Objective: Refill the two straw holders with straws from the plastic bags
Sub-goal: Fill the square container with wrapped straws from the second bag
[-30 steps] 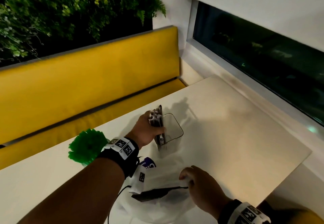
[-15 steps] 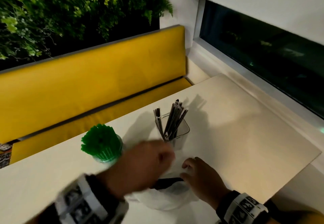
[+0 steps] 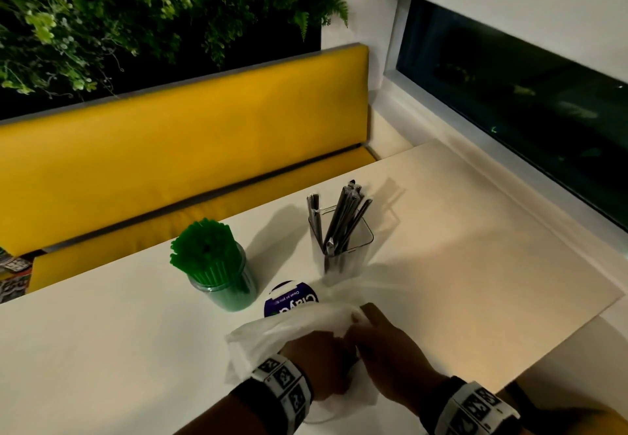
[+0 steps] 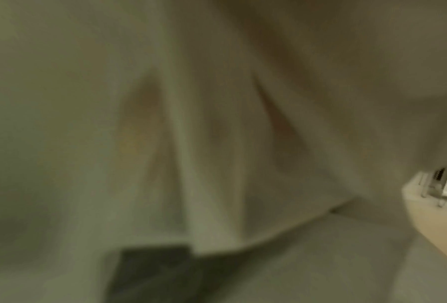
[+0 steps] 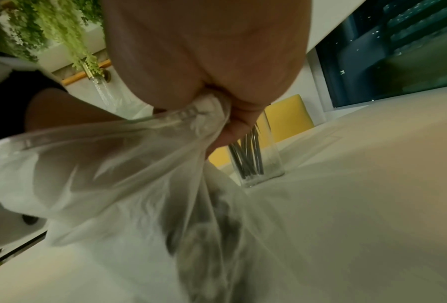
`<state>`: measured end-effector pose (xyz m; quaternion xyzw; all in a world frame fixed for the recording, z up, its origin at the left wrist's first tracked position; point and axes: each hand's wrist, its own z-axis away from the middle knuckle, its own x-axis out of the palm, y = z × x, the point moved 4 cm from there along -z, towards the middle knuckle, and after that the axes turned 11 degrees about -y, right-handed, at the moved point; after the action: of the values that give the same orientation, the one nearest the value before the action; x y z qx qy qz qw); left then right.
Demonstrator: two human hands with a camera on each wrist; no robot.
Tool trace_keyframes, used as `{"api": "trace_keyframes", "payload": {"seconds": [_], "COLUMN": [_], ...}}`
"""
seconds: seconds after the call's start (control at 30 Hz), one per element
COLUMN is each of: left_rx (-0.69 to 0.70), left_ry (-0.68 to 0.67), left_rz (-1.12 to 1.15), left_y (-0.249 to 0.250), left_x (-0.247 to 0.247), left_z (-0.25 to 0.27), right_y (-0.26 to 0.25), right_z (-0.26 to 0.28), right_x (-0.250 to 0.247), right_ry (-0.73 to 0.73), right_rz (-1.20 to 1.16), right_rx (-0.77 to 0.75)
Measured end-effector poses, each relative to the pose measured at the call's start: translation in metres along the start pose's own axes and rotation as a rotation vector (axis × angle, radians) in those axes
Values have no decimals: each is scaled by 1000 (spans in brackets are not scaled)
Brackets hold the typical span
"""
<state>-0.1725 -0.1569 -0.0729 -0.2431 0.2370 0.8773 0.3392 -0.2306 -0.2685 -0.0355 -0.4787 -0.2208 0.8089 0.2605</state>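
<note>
plastic bag on table, near edge, just before square holder of dark straws. right hand pinches bag rim. left hand buried inside bag, grip unclear. round holder, green straws, left.

Your square clear holder stood upright, with a few dark wrapped straws leaning loosely inside it. Left of that holder, well apart, the round clear holder stood packed full of green straws. Just in front of the square holder lay the crumpled translucent white plastic bag, with something dark showing through it.
</note>
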Motion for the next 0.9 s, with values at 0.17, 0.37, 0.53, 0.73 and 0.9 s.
{"api": "trace_keyframes", "payload": {"seconds": [0.17, 0.37, 0.53, 0.73, 0.9], "left_rx": [-28, -37, -44, -28, 19], "left_ry": [-64, -77, -51, 178, 250], "left_rz": [32, -64, -39, 212, 334], "left_y": [-2, -6, -8, -11, -10], "left_x": [12, 15, 12, 1, -21], "left_z": [-3, -7, -5, 3, 12], "right_y": [4, 4, 2, 6, 12], "right_z": [4, 2, 2, 4, -1], "right_x": [7, 4, 3, -11, -21], "right_ry": [39, 14, -21, -58, -5], "right_rz": [23, 45, 64, 103, 61], "right_rx": [-55, -67, -52, -8, 12]}}
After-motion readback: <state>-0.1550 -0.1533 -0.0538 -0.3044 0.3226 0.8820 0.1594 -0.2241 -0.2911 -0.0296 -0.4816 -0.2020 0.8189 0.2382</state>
